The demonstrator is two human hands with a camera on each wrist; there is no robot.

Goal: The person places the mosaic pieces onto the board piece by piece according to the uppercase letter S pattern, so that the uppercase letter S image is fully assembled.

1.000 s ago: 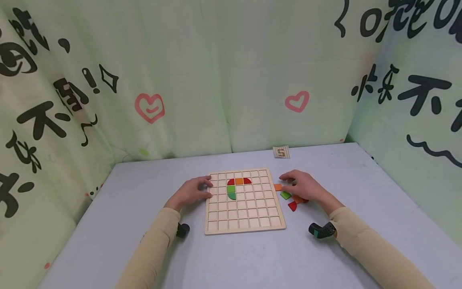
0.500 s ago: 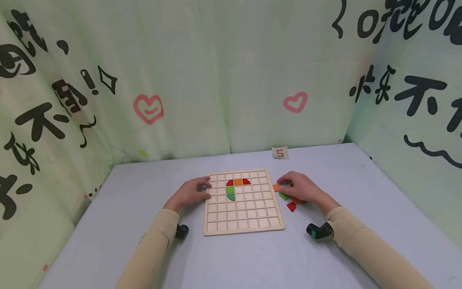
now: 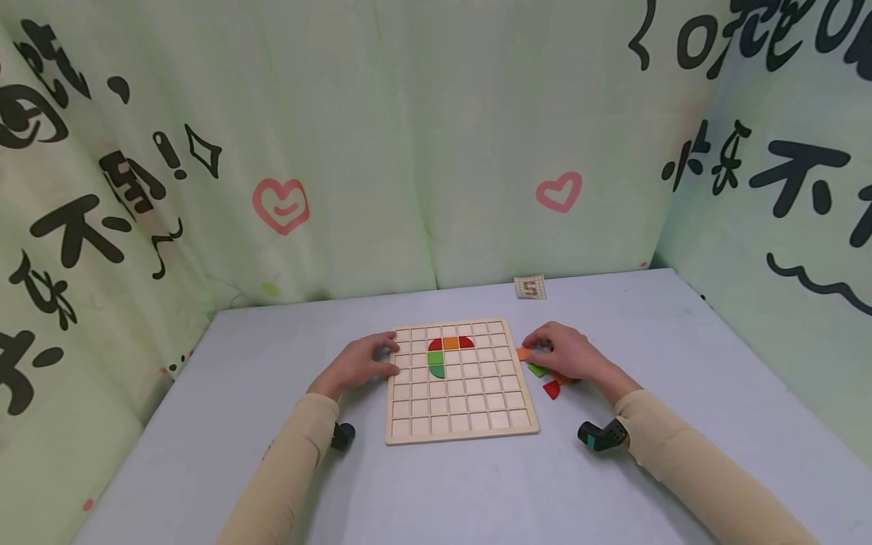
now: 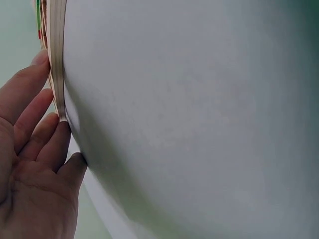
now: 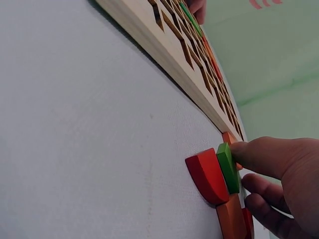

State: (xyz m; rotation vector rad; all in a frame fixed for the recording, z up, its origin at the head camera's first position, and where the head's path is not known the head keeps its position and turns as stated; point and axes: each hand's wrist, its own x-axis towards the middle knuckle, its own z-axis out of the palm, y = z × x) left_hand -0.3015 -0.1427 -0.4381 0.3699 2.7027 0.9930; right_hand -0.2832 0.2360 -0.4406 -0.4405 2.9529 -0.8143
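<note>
A square wooden grid board (image 3: 463, 393) lies on the table, with red, orange and green blocks set in its upper cells. My left hand (image 3: 362, 358) touches the board's left edge with relaxed fingers; in the left wrist view its fingertips (image 4: 41, 58) rest along the board's side. Beside the right edge, my right hand (image 3: 567, 350) pinches an orange square block (image 3: 522, 354) between thumb and index finger, the index partly hidden in the right wrist view. Close under that hand lie a green block (image 5: 228, 168), a red quarter-round block (image 5: 207, 177) and another orange block (image 5: 232, 217).
A small card with a printed grid pattern (image 3: 530, 287) lies near the table's back edge. A pale green curtain (image 3: 422, 151) with hearts and black lettering hangs behind and beside the white table (image 3: 463, 492).
The right hand's thumb and index finger have drawn closer together around the orange block beside the board. The left hand stays at the board's left edge.
</note>
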